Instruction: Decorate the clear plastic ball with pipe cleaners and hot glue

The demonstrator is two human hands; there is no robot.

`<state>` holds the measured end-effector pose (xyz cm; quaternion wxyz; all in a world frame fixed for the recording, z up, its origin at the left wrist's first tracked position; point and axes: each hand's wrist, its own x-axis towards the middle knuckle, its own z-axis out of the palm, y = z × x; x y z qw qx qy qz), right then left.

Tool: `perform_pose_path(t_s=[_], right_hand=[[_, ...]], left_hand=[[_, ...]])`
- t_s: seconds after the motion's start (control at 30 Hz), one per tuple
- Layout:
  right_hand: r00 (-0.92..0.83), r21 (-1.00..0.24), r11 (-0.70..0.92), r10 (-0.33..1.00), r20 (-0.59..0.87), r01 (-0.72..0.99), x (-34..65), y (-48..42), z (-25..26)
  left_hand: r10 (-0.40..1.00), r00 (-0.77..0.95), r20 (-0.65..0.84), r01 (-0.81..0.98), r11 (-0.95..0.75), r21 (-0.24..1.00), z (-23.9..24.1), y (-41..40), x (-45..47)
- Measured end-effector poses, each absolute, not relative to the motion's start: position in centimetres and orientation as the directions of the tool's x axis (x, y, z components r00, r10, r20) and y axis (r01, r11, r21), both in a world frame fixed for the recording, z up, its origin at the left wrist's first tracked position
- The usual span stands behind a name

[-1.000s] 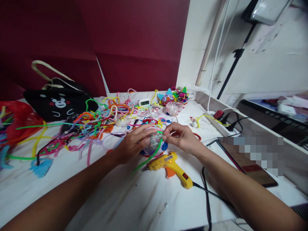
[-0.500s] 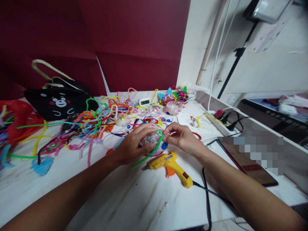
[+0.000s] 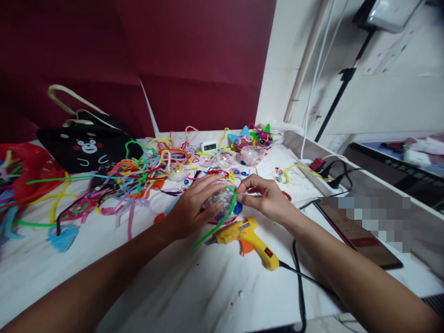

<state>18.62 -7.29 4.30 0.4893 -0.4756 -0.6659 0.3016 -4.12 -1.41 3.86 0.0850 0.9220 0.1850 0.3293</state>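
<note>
A clear, rounded craft piece (image 3: 219, 198) with coloured trim sits on the white table, partly hidden under my fingers. My left hand (image 3: 196, 203) is curved round its left side and grips it. At its right side, my right hand (image 3: 261, 196) pinches a bright green pipe cleaner (image 3: 227, 215) between thumb and forefinger. The pipe cleaner lies across the front of the piece, and its free end points down and left. Just in front, a yellow glue gun (image 3: 248, 238) rests on its side, nozzle to the left, close to the green end.
Tangled pipe cleaners (image 3: 138, 175) cover the left and back of the table, near a black bag (image 3: 86, 148). Finished fox-like ornaments (image 3: 255, 136) and clear shells (image 3: 252, 155) stand behind. On the right are a power strip (image 3: 321, 178), a tablet (image 3: 360, 236) and the glue gun's black cord (image 3: 300, 286).
The view has shifted very slightly. My left fingers and thumb have moved a little on the craft piece; my right hand keeps its pinch on the green pipe cleaner.
</note>
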Motion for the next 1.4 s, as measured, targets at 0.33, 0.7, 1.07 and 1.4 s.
perform_pose_path(t_s=[0.33,0.7,1.07,1.4], right_hand=[[-0.146,-0.703,0.305,0.949,0.278,0.643,20.1,-8.5,7.0],[-0.211,-0.363,0.134,0.96,-0.183,0.922,19.2,-14.2,5.2],[-0.098,-0.568,-0.044,0.971,-0.216,0.822,18.5,-14.3,3.6],[-0.126,-0.751,-0.155,0.945,-0.302,0.642,19.6,-14.5,2.6]], left_hand=[[0.346,0.724,0.597,0.281,-0.938,0.202,3.7,-1.0,-4.1],[0.405,0.699,0.59,0.28,-0.914,0.295,4.3,-0.5,-4.5],[0.328,0.687,0.648,0.167,-0.94,0.298,3.8,0.8,-5.2],[0.332,0.706,0.626,0.15,-0.933,0.326,3.2,1.1,-5.5]])
